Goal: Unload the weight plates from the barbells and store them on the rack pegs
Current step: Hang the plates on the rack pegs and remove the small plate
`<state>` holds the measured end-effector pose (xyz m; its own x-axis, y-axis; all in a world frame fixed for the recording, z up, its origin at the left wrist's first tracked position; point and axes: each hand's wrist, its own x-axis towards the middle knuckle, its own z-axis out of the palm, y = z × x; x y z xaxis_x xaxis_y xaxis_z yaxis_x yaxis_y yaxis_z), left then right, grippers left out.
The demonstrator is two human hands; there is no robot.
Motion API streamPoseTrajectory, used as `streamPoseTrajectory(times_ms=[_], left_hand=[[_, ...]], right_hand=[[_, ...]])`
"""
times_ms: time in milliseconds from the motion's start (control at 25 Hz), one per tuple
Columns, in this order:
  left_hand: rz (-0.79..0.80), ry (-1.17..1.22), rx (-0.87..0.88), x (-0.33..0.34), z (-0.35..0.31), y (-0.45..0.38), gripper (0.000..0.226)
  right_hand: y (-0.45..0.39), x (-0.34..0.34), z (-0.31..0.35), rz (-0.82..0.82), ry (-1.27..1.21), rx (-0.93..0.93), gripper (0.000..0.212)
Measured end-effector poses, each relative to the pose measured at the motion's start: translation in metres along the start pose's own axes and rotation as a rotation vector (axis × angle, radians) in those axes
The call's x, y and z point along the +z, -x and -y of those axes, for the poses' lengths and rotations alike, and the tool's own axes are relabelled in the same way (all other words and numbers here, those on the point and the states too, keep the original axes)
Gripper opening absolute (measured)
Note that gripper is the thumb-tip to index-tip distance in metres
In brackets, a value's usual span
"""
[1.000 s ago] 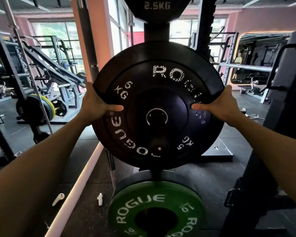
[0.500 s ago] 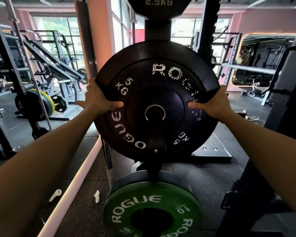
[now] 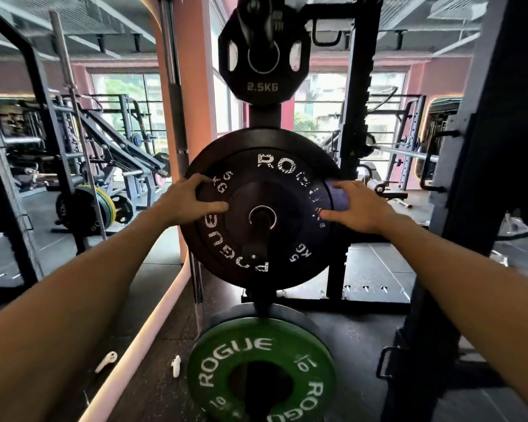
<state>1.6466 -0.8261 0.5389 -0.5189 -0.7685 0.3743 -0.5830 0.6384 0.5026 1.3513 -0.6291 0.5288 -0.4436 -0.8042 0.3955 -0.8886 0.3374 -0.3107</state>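
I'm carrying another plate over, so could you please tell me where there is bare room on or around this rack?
Bare floor lies right of the green 10 kg plate, before the black rack base. Crowded: the middle peg carries the black 5 kg plate, the top one the 2.5 kg plate.

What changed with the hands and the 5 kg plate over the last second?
Both hands let go of the black 5 kg Rogue bumper plate: left hand and right hand now lie with spread fingers on its face. The plate stays on its peg above the green 10 kg plate.
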Motion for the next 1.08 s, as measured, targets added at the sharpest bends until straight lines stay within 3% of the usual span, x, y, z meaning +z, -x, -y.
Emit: streamPoseTrajectory(times_ms=[200, 720, 1080], left_hand=[[-0.006, 0.007, 0.021, -0.010, -0.037, 0.074, 0.071], [-0.060, 0.004, 0.059, -0.055, -0.160, 0.270, 0.066], [-0.054, 0.048, 0.142, -0.039, -0.257, 0.389, 0.069]], right_hand=[[0.058, -0.032, 0.000, 0.015, 0.028, -0.029, 0.083], [0.217, -0.133, 0.014, 0.007, -0.003, -0.131, 0.093], [0.367, -0.208, -0.046, 0.061, -0.026, -0.071, 0.092]])
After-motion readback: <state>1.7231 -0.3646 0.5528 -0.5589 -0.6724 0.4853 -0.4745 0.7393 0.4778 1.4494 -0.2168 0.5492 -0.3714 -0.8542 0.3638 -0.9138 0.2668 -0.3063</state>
